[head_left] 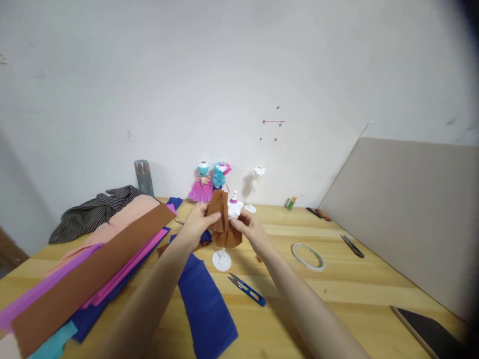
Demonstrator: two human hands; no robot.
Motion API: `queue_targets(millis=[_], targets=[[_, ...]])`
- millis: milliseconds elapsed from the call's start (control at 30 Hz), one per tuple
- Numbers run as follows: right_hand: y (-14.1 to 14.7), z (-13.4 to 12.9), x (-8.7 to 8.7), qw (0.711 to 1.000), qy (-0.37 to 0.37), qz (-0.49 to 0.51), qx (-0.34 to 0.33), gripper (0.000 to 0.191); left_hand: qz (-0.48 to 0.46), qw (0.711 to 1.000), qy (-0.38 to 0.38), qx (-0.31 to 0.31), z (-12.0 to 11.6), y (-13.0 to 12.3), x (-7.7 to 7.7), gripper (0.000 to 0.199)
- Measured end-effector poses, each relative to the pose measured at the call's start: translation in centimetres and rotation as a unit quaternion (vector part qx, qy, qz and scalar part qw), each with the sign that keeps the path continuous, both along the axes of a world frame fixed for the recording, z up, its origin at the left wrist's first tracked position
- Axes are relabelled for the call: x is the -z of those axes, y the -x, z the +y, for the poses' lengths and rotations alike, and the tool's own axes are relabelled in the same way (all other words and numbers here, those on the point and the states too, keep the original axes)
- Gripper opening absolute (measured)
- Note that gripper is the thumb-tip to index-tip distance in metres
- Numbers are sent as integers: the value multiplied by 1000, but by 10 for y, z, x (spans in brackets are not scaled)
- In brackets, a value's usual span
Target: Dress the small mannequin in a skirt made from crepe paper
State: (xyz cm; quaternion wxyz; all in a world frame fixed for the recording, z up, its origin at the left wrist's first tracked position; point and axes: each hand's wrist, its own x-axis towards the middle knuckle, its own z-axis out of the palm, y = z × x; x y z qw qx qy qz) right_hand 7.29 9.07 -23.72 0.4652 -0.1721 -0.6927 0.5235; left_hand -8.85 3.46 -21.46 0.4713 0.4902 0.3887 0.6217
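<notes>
A small white dress form (235,210) with a magenta neck band stands on a round white base (221,261) in front of me. Brown crepe paper hangs round its lower part like a skirt. My left hand (198,223) pinches an upright folded piece of brown crepe paper (218,209) against the form's left side. On the other side, my right hand (250,225) grips the form at its waist, thumb in front, the other fingers hidden behind. Blue thread snips (247,290) lie on the table below, beside a dark blue paper strip (205,304).
Stacked crepe paper (101,264) and a striped cloth (97,212) cover the left side. Dressed forms (202,182), a bare form (259,172) and a flask (144,177) stand by the wall. Rightward lie a tape roll (309,257), scissors (352,246) and a dark tablet-like object (426,331).
</notes>
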Motion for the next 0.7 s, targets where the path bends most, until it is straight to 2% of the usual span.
queue_targets(millis=[67, 200, 333, 600, 700], targets=[[0, 0, 0, 1000, -2, -7, 6, 38, 2, 1000, -13, -7, -1, -1, 0, 35], [0, -1, 0, 999, -12, -23, 31, 38, 87, 994, -40, -60, -2, -4, 2, 23], [-1, -4, -3, 998, -34, -43, 35, 40, 128, 987, -47, -86, -2, -5, 3, 14], [-5, -8, -5, 995, -56, -79, 9, 50, 221, 961, -49, -159, -3, -4, 7, 10], [-5, -7, -3, 994, -49, -92, 12, 51, 233, 957, -42, -165, -5, -8, 6, 7]])
